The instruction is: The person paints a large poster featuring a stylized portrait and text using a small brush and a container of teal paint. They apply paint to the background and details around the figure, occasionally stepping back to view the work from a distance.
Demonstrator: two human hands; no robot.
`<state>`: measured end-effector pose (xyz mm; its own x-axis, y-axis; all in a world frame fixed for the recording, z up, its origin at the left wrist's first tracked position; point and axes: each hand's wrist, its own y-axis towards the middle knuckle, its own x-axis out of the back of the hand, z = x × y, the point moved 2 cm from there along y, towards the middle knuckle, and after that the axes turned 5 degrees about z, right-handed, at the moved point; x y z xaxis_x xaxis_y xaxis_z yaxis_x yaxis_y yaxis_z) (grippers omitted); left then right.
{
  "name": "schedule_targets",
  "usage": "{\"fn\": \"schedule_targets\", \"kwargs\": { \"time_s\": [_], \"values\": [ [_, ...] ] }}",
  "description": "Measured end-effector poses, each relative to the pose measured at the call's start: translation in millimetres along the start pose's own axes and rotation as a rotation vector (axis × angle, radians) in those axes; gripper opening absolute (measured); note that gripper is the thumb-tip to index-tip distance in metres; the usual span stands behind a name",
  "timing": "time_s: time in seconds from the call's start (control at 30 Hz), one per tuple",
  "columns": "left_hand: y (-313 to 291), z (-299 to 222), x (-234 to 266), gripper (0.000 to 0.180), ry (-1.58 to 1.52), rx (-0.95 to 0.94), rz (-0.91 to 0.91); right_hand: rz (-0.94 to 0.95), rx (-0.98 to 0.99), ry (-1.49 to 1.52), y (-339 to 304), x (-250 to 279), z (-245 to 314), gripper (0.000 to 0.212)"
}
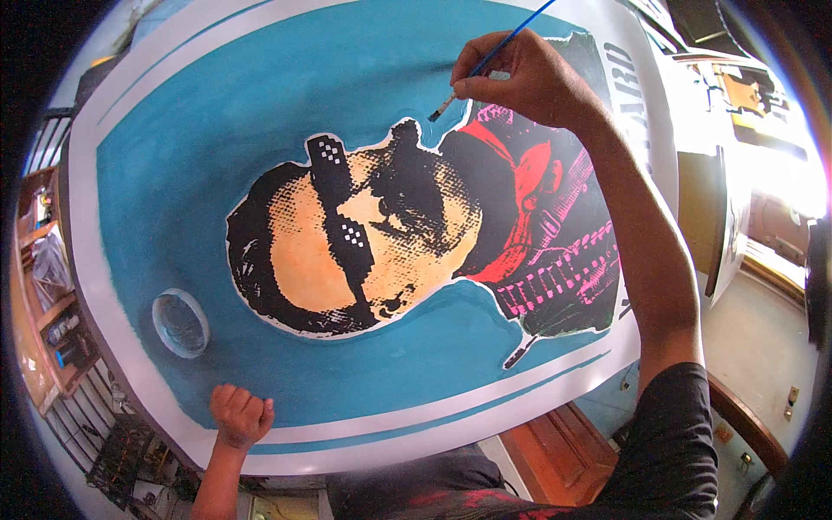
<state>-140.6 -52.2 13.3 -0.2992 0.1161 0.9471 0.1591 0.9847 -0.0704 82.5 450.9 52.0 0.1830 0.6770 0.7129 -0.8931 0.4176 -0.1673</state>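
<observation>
My right hand (524, 78) pinches a thin paintbrush (497, 52) with a blue handle. Its dark, wet-looking tip is at the blue background beside the white outline of a painted portrait (316, 260). The large painting (156, 225) lies sideways before me: a head in pixelated black glasses, a red neckerchief and pink-and-black clothing. My left hand (241, 416) is closed in a loose fist, resting near the painting's lower left edge, with nothing visible in it. A round, white-rimmed shape (180, 322) with blue inside lies above that fist; it looks like a shallow lid or dish.
Wooden shelves (43, 347) with bottles and bags stand at the far left, beside dark metal bars (78, 425). A brown wooden panel (559, 451) shows below the painting's near edge. Bright light enters at the right, near a pale cabinet (698, 208).
</observation>
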Motion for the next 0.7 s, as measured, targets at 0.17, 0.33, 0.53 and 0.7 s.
{"fn": "schedule_targets", "kwargs": {
  "time_s": [0.17, 0.33, 0.53, 0.7],
  "values": [
    [-1.6, 0.2, 2.9, 0.032, -0.003, 0.003, 0.028, -0.269, 0.055, -0.004, -5.7, 6.3, -3.7, 0.012],
    [0.6, 0.9, -1.1, 0.032, 0.013, -0.038, -0.008, -0.736, 0.016, 0.005, -69.2, 37.9, 24.0, 0.018],
    [-8.2, 2.1, 3.9, 0.032, -0.008, -0.008, -0.023, -1.365, -0.172, 0.854, -210.5, -36.4, 89.5, 0.015],
    [5.1, -3.4, 10.5, 0.032, -0.127, -0.059, -0.185, -1.585, -0.516, 1.226, -354.8, -181.0, 186.8, 0.013]
  ]
}}
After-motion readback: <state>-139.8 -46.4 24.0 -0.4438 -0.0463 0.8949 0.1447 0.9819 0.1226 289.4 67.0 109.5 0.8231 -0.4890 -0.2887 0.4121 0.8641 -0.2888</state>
